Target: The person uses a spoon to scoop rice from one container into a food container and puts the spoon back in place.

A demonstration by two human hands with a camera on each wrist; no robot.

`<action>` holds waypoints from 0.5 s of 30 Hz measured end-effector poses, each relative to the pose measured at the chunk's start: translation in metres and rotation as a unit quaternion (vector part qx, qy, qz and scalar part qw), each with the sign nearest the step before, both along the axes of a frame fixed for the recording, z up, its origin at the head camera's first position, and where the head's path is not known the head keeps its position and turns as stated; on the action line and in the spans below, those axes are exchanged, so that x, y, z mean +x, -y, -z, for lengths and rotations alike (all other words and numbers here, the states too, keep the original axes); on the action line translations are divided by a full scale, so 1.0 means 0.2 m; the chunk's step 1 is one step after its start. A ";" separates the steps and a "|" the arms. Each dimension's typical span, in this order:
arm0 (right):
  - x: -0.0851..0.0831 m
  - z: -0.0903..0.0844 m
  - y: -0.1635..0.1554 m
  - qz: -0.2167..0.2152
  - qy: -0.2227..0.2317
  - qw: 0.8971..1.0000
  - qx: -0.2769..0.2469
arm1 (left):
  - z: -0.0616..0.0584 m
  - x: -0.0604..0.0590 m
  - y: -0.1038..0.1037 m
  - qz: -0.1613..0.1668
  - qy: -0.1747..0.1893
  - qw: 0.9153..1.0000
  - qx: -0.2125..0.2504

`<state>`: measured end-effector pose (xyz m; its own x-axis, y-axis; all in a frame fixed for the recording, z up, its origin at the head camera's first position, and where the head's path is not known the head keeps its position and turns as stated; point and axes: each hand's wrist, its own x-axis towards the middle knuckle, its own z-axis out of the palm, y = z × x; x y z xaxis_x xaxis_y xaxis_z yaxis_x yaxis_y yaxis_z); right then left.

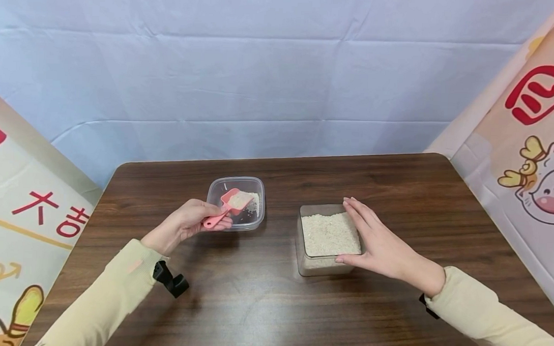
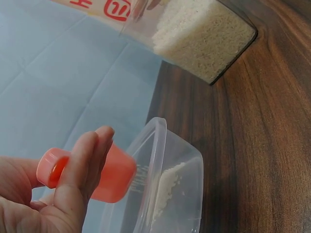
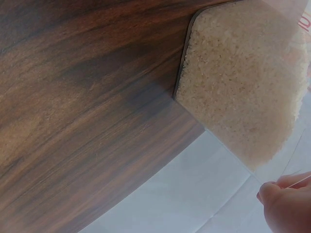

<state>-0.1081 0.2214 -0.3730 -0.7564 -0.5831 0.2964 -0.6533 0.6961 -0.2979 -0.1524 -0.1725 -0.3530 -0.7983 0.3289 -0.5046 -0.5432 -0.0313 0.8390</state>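
My left hand (image 1: 190,222) holds a pink scoop (image 1: 214,221) by its handle, with rice in its bowl. The scoop is above a small clear plastic box (image 1: 245,226) that has a little rice on its right side. In the left wrist view, the pink scoop (image 2: 116,174) is tilted near the box's rim. To the right stands a larger clear container (image 1: 303,263), filled with rice (image 1: 330,236) most of the way up. My right hand (image 1: 377,242) grips its right side, thumb at the front corner and fingers at the back one.
Both containers stand on a dark wood-grain table (image 1: 263,315). Behind it hangs a pale blue cloth (image 1: 262,81). Printed sheets with red characters and cartoon drawings (image 1: 549,177) hang at both sides.
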 end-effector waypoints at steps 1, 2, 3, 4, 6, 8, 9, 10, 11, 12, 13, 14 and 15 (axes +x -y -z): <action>0.00 0.00 0.00 0.000 0.001 1.000 0.000 | 0.00 0.00 0.00 0.001 0.000 1.000 -0.001; 0.00 0.00 0.00 0.001 0.001 1.000 0.000 | 0.00 0.00 0.00 -0.001 0.001 1.000 -0.003; 0.00 0.00 0.00 0.001 0.002 1.000 0.000 | 0.00 0.00 0.00 0.000 0.001 1.000 -0.003; 0.00 0.00 0.00 0.002 0.003 1.000 0.001 | 0.00 0.00 0.00 0.001 0.002 1.000 -0.004; 0.00 -0.01 0.00 0.003 0.004 1.000 0.001 | -0.01 -0.01 -0.01 0.003 0.002 1.000 -0.005; 0.00 -0.01 0.00 0.004 0.006 1.000 0.002 | -0.01 -0.01 -0.01 0.004 0.003 1.000 -0.005; 0.00 -0.01 0.00 0.004 0.007 1.000 0.002 | -0.01 -0.01 -0.01 0.006 0.004 1.000 -0.004; 0.00 -0.01 0.00 0.005 0.008 1.000 0.002 | -0.01 -0.01 -0.01 0.006 0.004 1.000 -0.004; 0.00 -0.01 0.00 0.006 0.009 1.000 0.002 | -0.01 -0.01 -0.01 0.006 0.005 1.000 -0.004; 0.00 -0.01 0.00 0.006 0.010 1.000 0.003 | -0.01 -0.01 -0.01 0.007 0.006 1.000 -0.003; 0.00 -0.01 0.00 0.007 0.011 1.000 0.002 | -0.01 -0.01 -0.01 0.007 0.007 1.000 -0.003; 0.00 -0.01 0.00 0.007 0.011 1.000 0.002 | -0.01 -0.01 -0.01 0.008 0.007 1.000 -0.003; 0.00 -0.01 0.00 0.006 0.011 1.000 0.002 | -0.01 -0.01 -0.01 0.008 0.007 1.000 -0.004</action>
